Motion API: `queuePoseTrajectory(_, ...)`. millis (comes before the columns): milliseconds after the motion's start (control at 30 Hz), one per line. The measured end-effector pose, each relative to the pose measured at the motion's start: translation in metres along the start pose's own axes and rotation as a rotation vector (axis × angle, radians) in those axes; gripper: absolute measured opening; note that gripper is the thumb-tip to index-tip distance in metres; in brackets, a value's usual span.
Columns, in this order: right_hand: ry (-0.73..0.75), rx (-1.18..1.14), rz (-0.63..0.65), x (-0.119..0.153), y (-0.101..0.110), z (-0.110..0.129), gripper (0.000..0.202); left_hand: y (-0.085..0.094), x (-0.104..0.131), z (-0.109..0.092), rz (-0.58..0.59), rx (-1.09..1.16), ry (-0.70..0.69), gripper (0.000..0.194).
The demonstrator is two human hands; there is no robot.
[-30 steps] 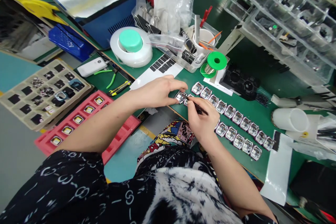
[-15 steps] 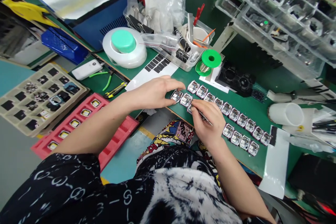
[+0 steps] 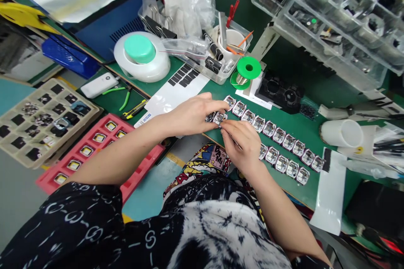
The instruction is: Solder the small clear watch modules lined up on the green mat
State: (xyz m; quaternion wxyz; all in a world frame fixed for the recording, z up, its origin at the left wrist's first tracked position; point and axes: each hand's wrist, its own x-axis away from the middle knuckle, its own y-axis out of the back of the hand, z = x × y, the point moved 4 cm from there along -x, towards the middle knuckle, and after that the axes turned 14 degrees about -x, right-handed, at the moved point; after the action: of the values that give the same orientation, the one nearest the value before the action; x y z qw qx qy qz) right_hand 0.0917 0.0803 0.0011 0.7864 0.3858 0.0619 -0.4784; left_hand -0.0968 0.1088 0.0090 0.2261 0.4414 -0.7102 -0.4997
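Note:
Two rows of small shiny metal-framed parts lie along the near edge of the green bench. My left hand rests on the bench and pinches the leftmost part between thumb and fingers. My right hand is closed around a thin dark tool, tweezers by the look of it, whose tip meets that same part. Most of the tool is hidden in the hand. A white sheet with black rectangular stickers lies just behind my left hand.
A red tray and a beige tray with small parts sit at the left. A white dispenser with a green cap, a green solder spool, a clear tool bin and clear compartment trays stand behind. A white cup lies at right.
My right hand has moved left, back to the leftmost part, and my left fingers have closed tighter on it. The view has shifted slightly.

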Motion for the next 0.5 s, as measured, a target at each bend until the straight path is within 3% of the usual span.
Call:
queuePoseTrajectory(333,0.056,0.116,0.057,0.0005,-0.003,0.0016,0.035,-0.0007,-0.0031,0.0023,0.011,-0.001,-0.028,0.042)
queuePoseTrajectory(500,0.133,0.157,0.026,0.0054,-0.0059,0.0022,0.044,0.001,-0.0041,0.0016,0.027,-0.009,-0.032,0.041)
